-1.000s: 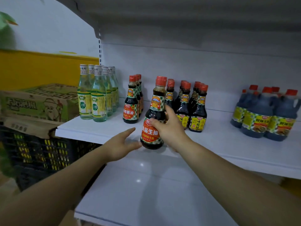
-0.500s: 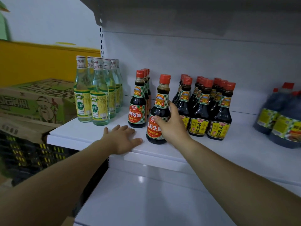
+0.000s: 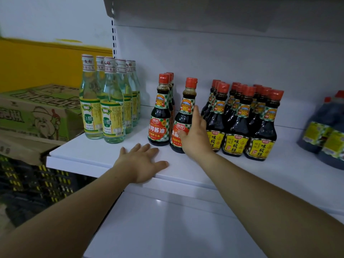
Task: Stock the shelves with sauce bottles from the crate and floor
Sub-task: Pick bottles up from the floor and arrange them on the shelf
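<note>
The placing step is nearly done. The sauce bottle stands upright on the shelf, and the right hand holds it, thumb across the label and fingers round its right side. The left hand lies flat with fingers spread on the shelf's near edge, holding nothing.

I judge the next move to be a clean release: open the fingers and draw the hand straight back toward the near side. Room is tight. The red-label row stands just beside the bottle on the left, and the yellow-label group is close on the right, against the hand. The near strip of shelf is bare, and a wider bare stretch lies between that group and the large jugs.
</note>
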Action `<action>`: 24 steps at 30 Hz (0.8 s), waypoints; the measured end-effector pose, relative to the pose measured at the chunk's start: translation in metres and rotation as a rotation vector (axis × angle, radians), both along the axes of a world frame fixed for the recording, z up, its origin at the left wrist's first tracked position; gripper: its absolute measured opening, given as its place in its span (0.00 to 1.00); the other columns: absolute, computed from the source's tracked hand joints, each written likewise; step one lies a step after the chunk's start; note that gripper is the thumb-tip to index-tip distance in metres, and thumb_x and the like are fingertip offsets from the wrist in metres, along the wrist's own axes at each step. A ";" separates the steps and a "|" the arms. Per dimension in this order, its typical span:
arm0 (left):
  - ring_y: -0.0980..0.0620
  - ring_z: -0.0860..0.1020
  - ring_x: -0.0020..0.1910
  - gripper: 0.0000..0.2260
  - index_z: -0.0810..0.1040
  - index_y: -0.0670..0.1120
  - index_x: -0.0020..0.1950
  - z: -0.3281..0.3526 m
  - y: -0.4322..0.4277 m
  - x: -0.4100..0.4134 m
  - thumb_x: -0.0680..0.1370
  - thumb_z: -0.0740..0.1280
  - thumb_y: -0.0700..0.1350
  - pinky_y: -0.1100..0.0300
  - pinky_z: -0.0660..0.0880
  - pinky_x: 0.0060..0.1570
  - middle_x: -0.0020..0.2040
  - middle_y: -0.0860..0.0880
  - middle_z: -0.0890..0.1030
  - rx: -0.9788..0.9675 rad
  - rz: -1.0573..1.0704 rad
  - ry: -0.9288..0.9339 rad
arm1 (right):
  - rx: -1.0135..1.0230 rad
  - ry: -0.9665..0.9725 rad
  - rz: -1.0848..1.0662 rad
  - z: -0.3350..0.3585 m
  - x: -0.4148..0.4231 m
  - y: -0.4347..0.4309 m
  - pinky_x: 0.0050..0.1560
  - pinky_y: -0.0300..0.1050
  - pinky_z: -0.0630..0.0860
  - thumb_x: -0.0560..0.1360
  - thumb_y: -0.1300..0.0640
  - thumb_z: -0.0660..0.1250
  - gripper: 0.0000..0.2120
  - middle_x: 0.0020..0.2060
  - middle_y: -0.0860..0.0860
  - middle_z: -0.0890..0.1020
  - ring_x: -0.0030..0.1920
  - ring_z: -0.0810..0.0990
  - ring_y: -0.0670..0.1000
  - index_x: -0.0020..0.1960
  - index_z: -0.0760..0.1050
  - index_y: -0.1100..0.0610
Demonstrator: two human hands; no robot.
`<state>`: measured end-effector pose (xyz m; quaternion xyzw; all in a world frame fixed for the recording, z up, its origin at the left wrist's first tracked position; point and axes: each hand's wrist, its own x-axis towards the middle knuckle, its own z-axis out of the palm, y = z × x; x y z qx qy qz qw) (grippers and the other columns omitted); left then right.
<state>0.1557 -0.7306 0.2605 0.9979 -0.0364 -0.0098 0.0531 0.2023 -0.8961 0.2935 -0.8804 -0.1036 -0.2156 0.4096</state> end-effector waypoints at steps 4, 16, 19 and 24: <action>0.50 0.46 0.78 0.33 0.52 0.59 0.77 -0.001 0.000 0.000 0.75 0.47 0.71 0.38 0.44 0.73 0.79 0.53 0.49 -0.002 -0.003 -0.004 | -0.054 -0.010 -0.065 -0.003 0.012 0.006 0.61 0.54 0.72 0.80 0.56 0.62 0.39 0.75 0.53 0.55 0.69 0.67 0.57 0.79 0.38 0.48; 0.49 0.52 0.77 0.34 0.56 0.59 0.75 0.018 0.005 0.007 0.72 0.51 0.73 0.36 0.46 0.71 0.77 0.54 0.56 0.026 -0.041 0.078 | -0.117 0.001 -0.139 -0.005 0.038 0.011 0.63 0.54 0.71 0.80 0.54 0.61 0.39 0.73 0.57 0.57 0.67 0.69 0.59 0.79 0.37 0.51; 0.50 0.50 0.77 0.35 0.56 0.60 0.75 0.011 0.007 0.009 0.72 0.52 0.73 0.34 0.44 0.71 0.77 0.54 0.56 -0.036 -0.051 0.045 | -0.118 0.005 -0.145 -0.005 0.046 0.013 0.62 0.53 0.72 0.81 0.55 0.61 0.39 0.74 0.58 0.57 0.66 0.70 0.60 0.79 0.37 0.51; 0.50 0.46 0.77 0.36 0.51 0.61 0.76 0.006 0.008 0.011 0.72 0.51 0.73 0.35 0.43 0.72 0.79 0.54 0.49 -0.037 -0.041 0.056 | -0.107 0.013 -0.168 -0.006 0.064 0.014 0.61 0.53 0.71 0.81 0.56 0.61 0.39 0.75 0.57 0.56 0.68 0.68 0.60 0.78 0.35 0.50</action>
